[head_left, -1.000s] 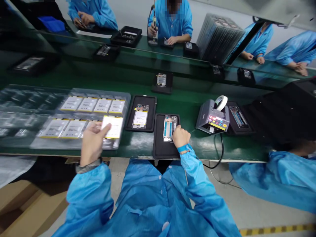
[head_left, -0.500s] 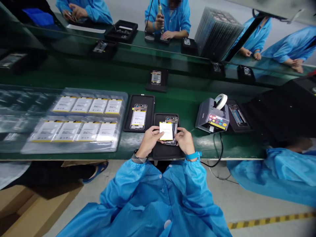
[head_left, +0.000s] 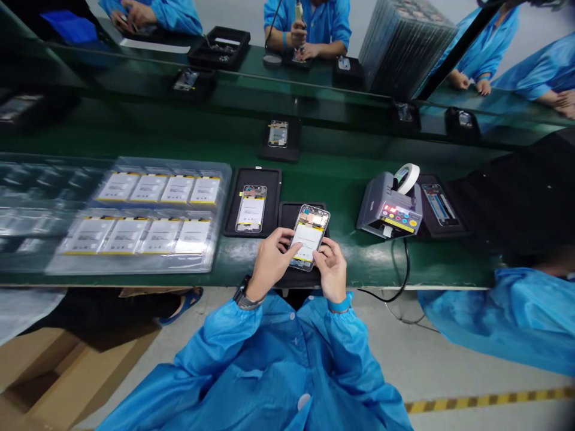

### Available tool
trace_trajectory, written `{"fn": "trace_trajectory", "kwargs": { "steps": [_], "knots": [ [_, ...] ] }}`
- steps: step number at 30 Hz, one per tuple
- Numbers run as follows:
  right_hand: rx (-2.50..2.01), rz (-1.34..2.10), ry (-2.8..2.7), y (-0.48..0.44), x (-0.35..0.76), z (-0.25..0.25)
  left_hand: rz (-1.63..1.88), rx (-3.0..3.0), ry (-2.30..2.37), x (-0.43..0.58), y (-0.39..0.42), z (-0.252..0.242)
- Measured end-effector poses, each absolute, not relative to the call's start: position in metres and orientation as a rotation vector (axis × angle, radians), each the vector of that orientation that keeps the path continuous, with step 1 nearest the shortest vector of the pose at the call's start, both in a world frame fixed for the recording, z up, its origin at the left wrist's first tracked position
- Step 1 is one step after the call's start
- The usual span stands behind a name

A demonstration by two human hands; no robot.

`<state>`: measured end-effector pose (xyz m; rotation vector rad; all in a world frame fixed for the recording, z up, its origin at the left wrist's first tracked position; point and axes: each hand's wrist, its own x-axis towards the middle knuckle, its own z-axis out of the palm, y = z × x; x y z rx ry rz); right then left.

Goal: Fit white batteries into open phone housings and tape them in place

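Observation:
Both my hands hold a phone frame (head_left: 309, 235) with a white battery seated in it, tilted up above a black tray (head_left: 293, 212) at the near edge of the green belt. My left hand (head_left: 271, 261) grips its left side, thumb on the battery. My right hand (head_left: 331, 269) grips its lower right corner. To the left lies another black tray (head_left: 236, 203) with a phone frame and battery in it. Further left, a clear plastic blister tray (head_left: 218, 239) holds two rows of white batteries.
A grey tape dispenser (head_left: 390, 206) with a white roll stands to the right, its cable hanging over the belt edge. Beyond it lies another tray with a phone frame (head_left: 438, 203). A co-worker's blue sleeve (head_left: 494, 317) is at the right. Other people work across the belt.
My left hand took a battery from the blister tray and brought it to the phone frame. Both hands then lifted the frame, battery in it, up off the black tray.

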<state>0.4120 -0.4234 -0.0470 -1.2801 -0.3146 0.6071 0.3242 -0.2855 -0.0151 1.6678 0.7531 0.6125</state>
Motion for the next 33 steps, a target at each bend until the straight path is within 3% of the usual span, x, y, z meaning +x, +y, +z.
{"fn": "trace_trajectory", "kwargs": {
  "steps": [5, 13, 33],
  "knots": [
    [-1.233, 0.635, -0.296, -0.428, 0.403, -0.040, 0.625, 1.475, 0.715, 0.320, -0.288, -0.016],
    [-1.242, 0.651, -0.244, -0.436, 0.378, -0.031, 0.222, 1.242, 0.525, 0.320, -0.281, -0.015],
    [-1.418, 0.674, -0.480, -0.451, 0.379, 0.013, 0.406, 1.508, 0.640, 0.297, -0.325, 0.015]
  ]
}}
